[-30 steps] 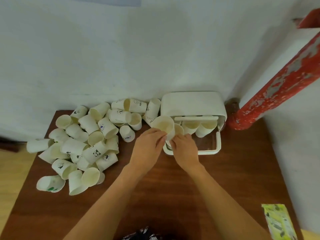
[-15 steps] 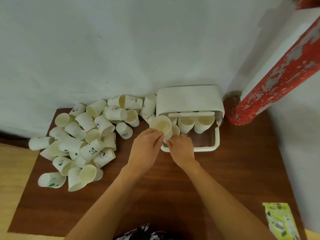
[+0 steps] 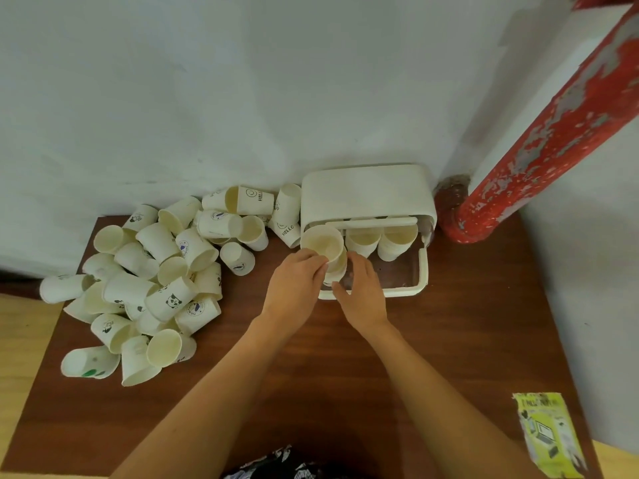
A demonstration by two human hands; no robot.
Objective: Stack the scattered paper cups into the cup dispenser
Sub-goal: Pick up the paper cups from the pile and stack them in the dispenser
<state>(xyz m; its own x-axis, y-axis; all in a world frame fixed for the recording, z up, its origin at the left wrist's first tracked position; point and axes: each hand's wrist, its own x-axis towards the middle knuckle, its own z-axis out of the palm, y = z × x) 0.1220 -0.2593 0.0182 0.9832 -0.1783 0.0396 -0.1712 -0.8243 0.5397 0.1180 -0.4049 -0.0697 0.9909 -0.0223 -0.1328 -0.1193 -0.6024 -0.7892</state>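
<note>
Cup (image 3: 323, 244) tilted, mouth up, at dispenser's (image 3: 366, 191) left slot, seated on a nested stack. Left hand (image 3: 294, 288) pinches its rim side; right hand (image 3: 363, 292) curls round the stack's lower part. Two more stacks fill the slots beside. Loose cups (image 3: 155, 278) heaped left on brown counter (image 3: 345, 375). Green packet (image 3: 548, 440) at near right corner.

Dim, flat, greenish light with soft shadows on the wall (image 3: 242, 98) behind the cup dispenser (image 3: 366, 195), no glare, slight overall softness, strong wide-angle bending toward the edges far from the dispenser.
</note>
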